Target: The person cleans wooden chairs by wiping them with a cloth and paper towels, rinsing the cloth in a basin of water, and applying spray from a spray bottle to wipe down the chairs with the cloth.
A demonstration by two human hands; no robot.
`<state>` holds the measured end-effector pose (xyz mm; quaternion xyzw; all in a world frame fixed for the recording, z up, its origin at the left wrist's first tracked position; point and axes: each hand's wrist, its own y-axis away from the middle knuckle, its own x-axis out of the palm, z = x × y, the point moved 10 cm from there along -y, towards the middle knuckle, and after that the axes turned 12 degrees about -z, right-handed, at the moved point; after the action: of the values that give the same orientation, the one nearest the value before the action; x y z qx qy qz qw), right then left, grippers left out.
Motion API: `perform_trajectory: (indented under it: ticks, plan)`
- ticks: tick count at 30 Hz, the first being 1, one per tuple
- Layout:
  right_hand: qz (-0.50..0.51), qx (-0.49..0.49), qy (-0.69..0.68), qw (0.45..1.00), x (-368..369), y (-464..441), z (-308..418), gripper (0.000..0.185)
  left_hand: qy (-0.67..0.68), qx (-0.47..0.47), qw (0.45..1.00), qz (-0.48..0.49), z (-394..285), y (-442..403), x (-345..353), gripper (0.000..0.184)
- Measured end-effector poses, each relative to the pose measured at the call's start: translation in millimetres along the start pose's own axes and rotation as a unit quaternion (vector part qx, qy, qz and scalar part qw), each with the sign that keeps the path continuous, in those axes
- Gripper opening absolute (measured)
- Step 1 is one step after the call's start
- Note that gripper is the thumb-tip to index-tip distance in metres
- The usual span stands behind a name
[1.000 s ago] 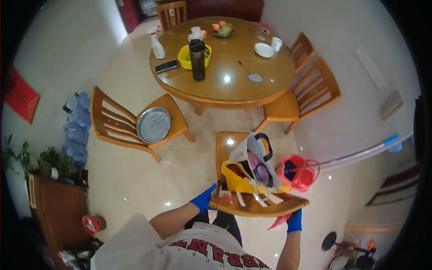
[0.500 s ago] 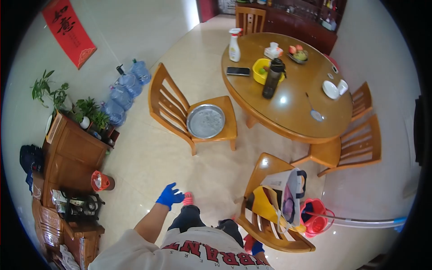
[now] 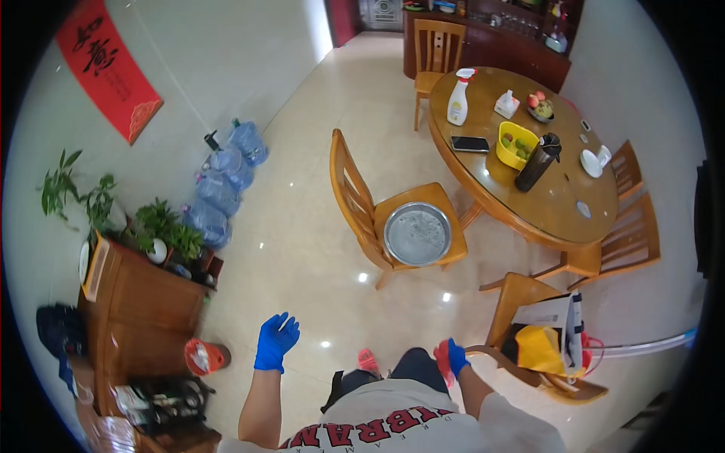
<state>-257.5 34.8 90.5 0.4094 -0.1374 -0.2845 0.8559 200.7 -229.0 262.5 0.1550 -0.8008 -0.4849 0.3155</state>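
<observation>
My left hand point(image 3: 277, 341), in a blue glove, is raised over the floor with its fingers slightly curled and apart, holding nothing. My right hand point(image 3: 456, 358), also in a blue glove, is closed on a red cloth point(image 3: 443, 362) beside my thigh. Ahead of me, a round metal tray point(image 3: 418, 233) rests on the seat of a wooden chair point(image 3: 355, 200). To the right, another chair point(image 3: 516, 293) bears a white bag point(image 3: 557, 311) and a yellow bag point(image 3: 541, 348).
A round glass-topped table point(image 3: 529, 210) holds a spray bottle point(image 3: 458, 101), a phone point(image 3: 470, 144), a yellow basket point(image 3: 516, 146) and a dark flask point(image 3: 538, 163). At left are water bottles point(image 3: 219, 189), a wooden cabinet point(image 3: 151, 291) and a red-lined bin point(image 3: 206, 357).
The view has turned and moved left, away from the chair with the bags. My left hand has come off that chair's back. The red cloth has stayed in my right hand.
</observation>
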Motion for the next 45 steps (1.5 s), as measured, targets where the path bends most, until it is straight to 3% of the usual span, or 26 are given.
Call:
perform_trajectory:
  ticks: [1, 2, 3, 4, 5, 6, 7, 8, 9, 11, 13, 15, 17, 19, 21, 22, 25, 29, 30, 31, 33, 36, 38, 40, 42, 45]
  plan:
    - [0.018, 0.003, -0.209, 0.978, 41.6, 3.7, 34.6, 0.039, -0.038, 0.022, 0.997, 0.071, -19.9, -0.5, 29.4, 0.039]
    - [-0.029, -0.273, 0.049, 0.96, 55.3, -40.2, 57.6, 0.036, -0.065, 0.042, 0.995, 0.064, -41.7, -3.8, 56.5, 0.037]
    - [0.009, -0.22, 0.081, 0.972, 92.4, -31.5, 87.7, 0.034, -0.074, 0.039, 0.994, 0.067, -60.0, -14.6, 83.5, 0.037]
    - [0.048, -0.163, 0.003, 0.985, 122.9, -37.5, 97.9, 0.042, -0.117, 0.065, 0.987, 0.093, -80.4, -23.5, 115.3, 0.036]
    - [0.044, -0.164, -0.004, 0.986, 142.4, -41.0, 120.7, 0.042, -0.16, 0.091, 0.976, 0.12, -98.7, -32.3, 145.2, 0.035]
    - [0.123, -0.063, -0.076, 0.988, 175.9, -43.2, 130.5, 0.049, -0.17, 0.091, 0.973, 0.125, -115.3, -46.6, 172.0, 0.035]
    - [0.201, 0.034, -0.149, 0.968, 208.6, -47.5, 134.9, 0.057, -0.211, 0.093, 0.964, 0.135, -129.7, -65.0, 202.9, 0.034]
    - [0.203, 0.049, -0.16, 0.965, 229.6, -61.6, 141.7, 0.076, -0.254, 0.095, 0.951, 0.146, -141.3, -82.1, 232.6, 0.034]
    - [0.201, 0.042, -0.176, 0.963, 245.7, -71.8, 154.4, 0.076, -0.269, 0.097, 0.946, 0.154, -152.6, -99.4, 258.4, 0.034]
    - [0.239, 0.161, -0.295, 0.911, 281.2, -90.7, 163.9, 0.078, -0.317, 0.082, 0.928, 0.179, -168.2, -134.3, 308.0, 0.035]
    - [0.212, 0.171, -0.331, 0.904, 300.4, -123.9, 193.3, 0.084, -0.342, 0.049, 0.923, 0.168, -184.0, -181.3, 341.3, 0.035]
    - [0.198, 0.211, -0.348, 0.892, 318.3, -91.8, 217.3, 0.088, -0.345, -0.005, 0.924, 0.163, -192.5, -210.3, 358.1, 0.034]
    - [0.174, 0.176, -0.338, 0.908, 322.8, -126.7, 210.3, 0.077, -0.366, -0.065, 0.918, 0.142, -200.6, -243.5, 377.0, 0.034]
    - [0.059, 0.052, -0.304, 0.949, 309.7, -205.7, 164.1, 0.063, -0.388, -0.083, 0.905, 0.152, -211.9, -261.3, 411.2, 0.033]
    - [0.049, 0.106, -0.24, 0.964, 315.8, -143.2, 212.5, 0.053, -0.427, -0.095, 0.884, 0.164, -216.9, -273.5, 440.0, 0.032]
    - [0.168, 0.193, -0.258, 0.932, 335.0, -117.1, 221.0, 0.056, -0.436, -0.115, 0.872, 0.19, -213.0, -283.4, 457.2, 0.034]
    - [0.12, 0.137, -0.24, 0.953, 339.6, -110.3, 242.0, 0.063, -0.504, -0.185, 0.83, 0.154, -190.5, -314.7, 498.0, 0.039]
    - [-0.011, 0.039, -0.349, 0.936, 359.1, -80.4, 296.4, 0.061, -0.54, -0.307, 0.749, 0.231, -144.7, -335.6, 540.7, 0.048]
    - [-0.079, -0.019, -0.46, 0.884, 338.7, -128.3, 233.7, 0.06, -0.531, -0.367, 0.735, 0.208, -131.2, -341.0, 546.6, 0.048]
    - [-0.086, -0.028, -0.458, 0.884, 346.5, -128.2, 240.7, 0.06, -0.512, -0.427, 0.722, 0.183, -111.8, -346.4, 539.8, 0.047]
    - [-0.11, 0.032, -0.701, 0.704, 360.1, -118.6, 246.1, 0.051, -0.476, -0.477, 0.715, 0.185, -88.2, -360.1, 539.5, 0.045]
    - [-0.141, -0.021, -0.72, 0.68, 345.0, -138.5, 209.9, 0.064, -0.541, -0.449, 0.689, 0.176, -91.7, -351.2, 552.8, 0.046]
    - [-0.177, -0.04, -0.713, 0.678, 341.0, -139.2, 202.4, 0.06, -0.605, -0.448, 0.645, 0.132, -96.4, -357.0, 543.6, 0.044]
    - [-0.217, -0.059, -0.703, 0.674, 335.3, -136.2, 198.3, 0.056, -0.644, -0.427, 0.615, 0.158, -96.5, -365.6, 547.5, 0.043]
    - [-0.333, -0.092, -0.597, 0.724, 316.4, -119.4, 190.1, 0.046, -0.681, -0.406, 0.579, 0.19, -96.8, -366.3, 560.5, 0.04]
    - [-0.336, -0.011, -0.574, 0.746, 318.6, -109.8, 192.9, 0.036, -0.721, -0.422, 0.529, 0.147, -90.0, -363.8, 571.3, 0.038]
